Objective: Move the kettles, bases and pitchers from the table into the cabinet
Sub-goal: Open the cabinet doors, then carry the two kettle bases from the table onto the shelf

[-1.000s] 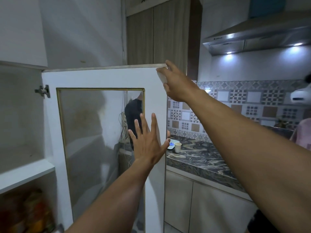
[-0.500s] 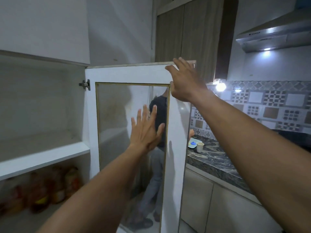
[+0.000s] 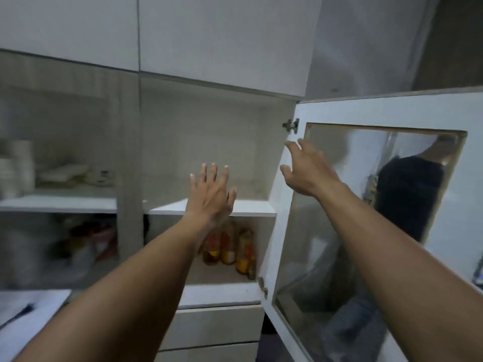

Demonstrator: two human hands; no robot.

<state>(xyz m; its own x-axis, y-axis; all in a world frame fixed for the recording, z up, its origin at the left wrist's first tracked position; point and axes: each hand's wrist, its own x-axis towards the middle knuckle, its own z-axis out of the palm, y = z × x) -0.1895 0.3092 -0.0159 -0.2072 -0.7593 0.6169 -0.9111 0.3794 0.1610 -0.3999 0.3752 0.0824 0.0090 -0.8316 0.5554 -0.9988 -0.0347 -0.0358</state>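
Observation:
The white cabinet stands open, its glass-paned door [image 3: 423,111] swung out to the right. Its upper shelf [image 3: 256,207] is bare in the right bay. My left hand [image 3: 210,190] is raised in front of that shelf with fingers spread, holding nothing. My right hand [image 3: 307,169] hovers by the hinge side of the door, fingers apart and empty. No kettle, base or pitcher is in view.
Several bottles with orange and yellow labels [image 3: 228,248] stand on the lower shelf. The left bay holds stacked white dishes [image 3: 15,168] and flat containers [image 3: 65,173]. Drawers [image 3: 214,327] sit below. A white surface [image 3: 23,309] lies at the bottom left.
My view has swung left, so the cabinet interior now fills the frame. My right hand has let go of the door's top edge. My left hand has left the glass pane.

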